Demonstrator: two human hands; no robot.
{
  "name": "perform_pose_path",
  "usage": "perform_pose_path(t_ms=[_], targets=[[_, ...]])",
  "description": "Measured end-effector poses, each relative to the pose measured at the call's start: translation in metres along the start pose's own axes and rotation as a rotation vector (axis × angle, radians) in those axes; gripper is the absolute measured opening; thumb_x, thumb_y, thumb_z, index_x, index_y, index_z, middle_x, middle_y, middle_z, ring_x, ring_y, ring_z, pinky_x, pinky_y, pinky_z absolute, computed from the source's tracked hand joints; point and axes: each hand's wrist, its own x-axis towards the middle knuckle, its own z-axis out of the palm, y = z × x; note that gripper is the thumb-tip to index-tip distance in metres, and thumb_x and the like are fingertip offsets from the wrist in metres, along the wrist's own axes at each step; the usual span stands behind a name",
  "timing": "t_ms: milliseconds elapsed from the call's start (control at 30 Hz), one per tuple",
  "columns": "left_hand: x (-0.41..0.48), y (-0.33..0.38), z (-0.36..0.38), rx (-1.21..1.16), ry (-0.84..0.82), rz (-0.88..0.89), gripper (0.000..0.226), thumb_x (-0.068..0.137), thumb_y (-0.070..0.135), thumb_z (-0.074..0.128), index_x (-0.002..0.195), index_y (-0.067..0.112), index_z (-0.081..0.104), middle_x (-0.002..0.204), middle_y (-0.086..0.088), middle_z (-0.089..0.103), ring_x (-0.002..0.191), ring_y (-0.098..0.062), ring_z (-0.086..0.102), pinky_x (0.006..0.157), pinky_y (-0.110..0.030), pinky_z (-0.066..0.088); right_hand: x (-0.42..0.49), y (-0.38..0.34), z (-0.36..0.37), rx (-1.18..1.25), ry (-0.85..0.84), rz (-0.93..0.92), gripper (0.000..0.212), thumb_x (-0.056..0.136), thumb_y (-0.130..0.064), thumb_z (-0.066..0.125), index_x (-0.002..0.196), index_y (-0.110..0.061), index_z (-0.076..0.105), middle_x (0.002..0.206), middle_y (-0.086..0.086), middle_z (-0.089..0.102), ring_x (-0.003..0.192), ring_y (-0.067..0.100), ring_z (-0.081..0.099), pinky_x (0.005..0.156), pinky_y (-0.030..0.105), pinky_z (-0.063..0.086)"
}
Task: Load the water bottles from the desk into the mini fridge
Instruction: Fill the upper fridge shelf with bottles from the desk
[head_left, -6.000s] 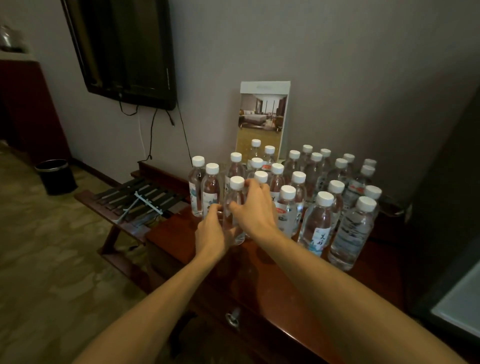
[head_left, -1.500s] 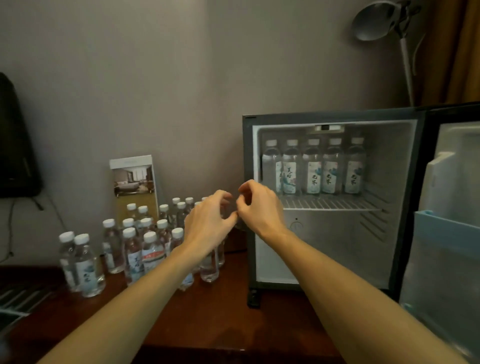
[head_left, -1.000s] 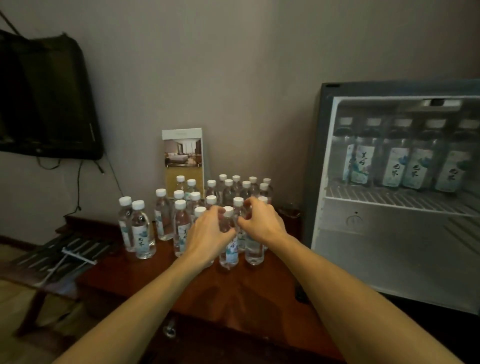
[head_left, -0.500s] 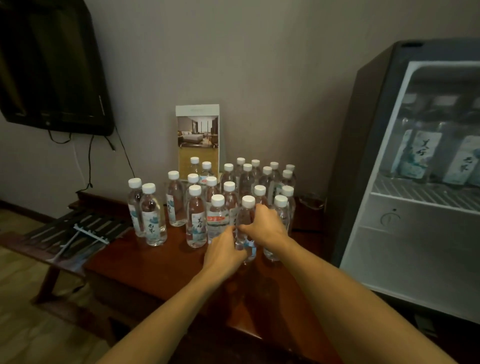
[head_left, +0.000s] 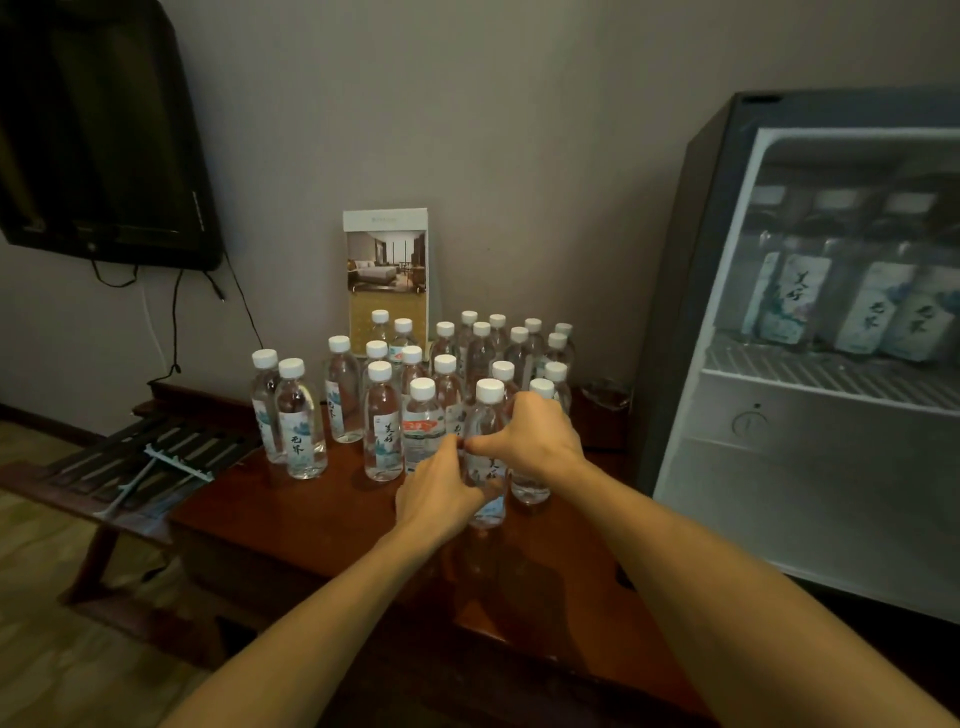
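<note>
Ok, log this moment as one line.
stage: pick | left hand: grips bottle | right hand: grips same bottle | fridge: open, part-filled

Grey wall (head_left: 519, 130), dark wall-mounted television (head_left: 93, 130)

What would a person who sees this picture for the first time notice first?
A crowd of white-capped water bottles stands on the dark wooden desk, at centre. The left hand and the right hand grip the front bottle. At right, the open mini fridge shows stored bottles on its upper shelf.
</note>
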Motion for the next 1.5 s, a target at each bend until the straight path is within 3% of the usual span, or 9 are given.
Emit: perform_pose_path(t_ms=[133, 267, 367, 467, 567, 700, 800, 1033, 1500], targets=[[-0.020, 0.019, -0.012, -0.044, 0.062, 0.056, 0.065, 0.079, 0.073, 0.071, 0.122, 0.031, 0.046, 0.092, 0.012, 0.065, 0.081, -0.012, 0.067, 0.071, -0.041, 0.059, -0.027, -0.011, -0.035, -0.037, 0.083, -0.042, 0.052, 0.072, -0.066, 0.081, 0.086, -0.020, 0.063, 0.077, -0.004, 0.067, 0.069, 0.013, 0.066, 0.065, 0.038, 0.061], [-0.041, 0.050, -0.029, -0.112, 0.151, 0.127, 0.076, 0.079, 0.071, 0.073, 0.138, 0.030, 0.048, 0.116, 0.015, 0.062, 0.099, -0.012, 0.063, 0.078, -0.033, 0.051, -0.051, -0.018, -0.072, -0.024, 0.180, -0.090, 0.053, 0.074, -0.070, 0.078, 0.098, -0.027, 0.057, 0.086, -0.007, 0.063, 0.076, 0.009, 0.063, 0.067, 0.032, 0.057], [-0.054, 0.080, -0.038, -0.196, 0.181, 0.199, 0.067, 0.075, 0.073, 0.074, 0.126, 0.034, 0.053, 0.103, 0.022, 0.061, 0.094, -0.007, 0.063, 0.075, -0.030, 0.051, -0.066, -0.018, -0.102, -0.004, 0.265, -0.078, 0.047, 0.075, -0.070, 0.075, 0.082, -0.030, 0.052, 0.079, -0.010, 0.060, 0.073, 0.009, 0.061, 0.062, 0.029, 0.052], [-0.064, 0.112, -0.041, -0.243, 0.193, 0.262, 0.054, 0.075, 0.074, 0.074, 0.110, 0.039, 0.050, 0.090, 0.025, 0.059, 0.088, -0.001, 0.063, 0.079, -0.032, 0.057, -0.078, -0.008, -0.135, 0.057, 0.345, -0.026, 0.050, 0.072, -0.071, 0.073, 0.084, -0.026, 0.058, 0.078, -0.006, 0.064, 0.075, 0.014, 0.064, 0.062, 0.032, 0.051], [-0.072, 0.147, -0.037, -0.239, 0.183, 0.333, 0.048, 0.082, 0.067, 0.073, 0.111, 0.038, 0.048, 0.087, 0.023, 0.060, 0.081, 0.006, 0.060, 0.070, -0.023, 0.052, -0.086, 0.006, -0.164, 0.148, 0.403, 0.018, 0.048, 0.071, -0.067, 0.075, 0.086, -0.023, 0.062, 0.079, -0.004, 0.067, 0.074, 0.014, 0.066, 0.064, 0.034, 0.057], [-0.072, 0.185, -0.020, -0.262, 0.129, 0.416, 0.049, 0.082, 0.063, 0.074, 0.117, 0.037, 0.051, 0.099, 0.017, 0.069, 0.090, -0.002, 0.067, 0.077, -0.030, 0.057, -0.094, 0.030, -0.199, 0.223, 0.475, 0.088, 0.040, 0.072, -0.055, 0.079, 0.080, -0.018, 0.067, 0.074, -0.001, 0.070, 0.073, 0.016, 0.069, 0.062, 0.034, 0.057], [-0.066, 0.212, -0.007, -0.273, 0.090, 0.452, 0.054, 0.082, 0.059, 0.076, 0.124, 0.033, 0.054, 0.105, 0.014, 0.071, 0.093, -0.003, 0.068, 0.083, -0.035, 0.060, -0.093, 0.051, -0.218, 0.257, 0.515, 0.114, 0.038, 0.072, -0.054, 0.081, 0.083, -0.020, 0.072, 0.075, -0.002, 0.073, 0.073, 0.015, 0.071, 0.071, 0.042, 0.062], [-0.041, 0.263, 0.018, -0.218, 0.150, 0.516, 0.051, 0.077, 0.051, 0.085, 0.115, 0.029, 0.060, 0.107, 0.010, 0.064, 0.098, -0.011, 0.065, 0.084, -0.038, 0.059, -0.077, 0.089, -0.249, 0.334, 0.503, 0.139, 0.029, 0.080, -0.046, 0.085, 0.090, -0.022, 0.071, 0.080, -0.003, 0.075, 0.075, 0.014, 0.074, 0.077, 0.043, 0.064], [0.008, 0.299, 0.027, -0.088, 0.251, 0.548, 0.077, 0.085, 0.039, 0.082, 0.146, 0.014, 0.041, 0.128, -0.011, 0.066, 0.116, -0.031, 0.066, 0.093, -0.047, 0.057, -0.018, 0.102, -0.263, 0.492, 0.579, 0.126, 0.049, 0.078, -0.042, 0.088, 0.116, -0.017, 0.072, 0.100, 0.001, 0.076, 0.087, 0.019, 0.073, 0.079, 0.040, 0.064]])
